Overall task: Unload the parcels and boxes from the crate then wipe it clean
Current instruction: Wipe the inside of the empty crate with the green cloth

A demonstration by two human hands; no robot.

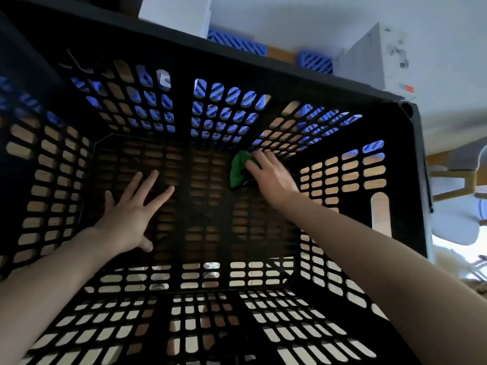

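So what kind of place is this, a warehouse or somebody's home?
Likely a home or small office room: a plain white wall, white boxes and blue baskets set along it, and a wooden-framed chair beside the black crate.

A pale wooden tabletop (280, 56) shows as a strip at 1 o'clock and through the slots of the black slotted plastic crate (407, 159) standing on it. Just beyond the crate's far rim, a blue lattice plastic basket (237, 43) sits at 12 o'clock and a white cardboard box (374, 56) at 1 o'clock.
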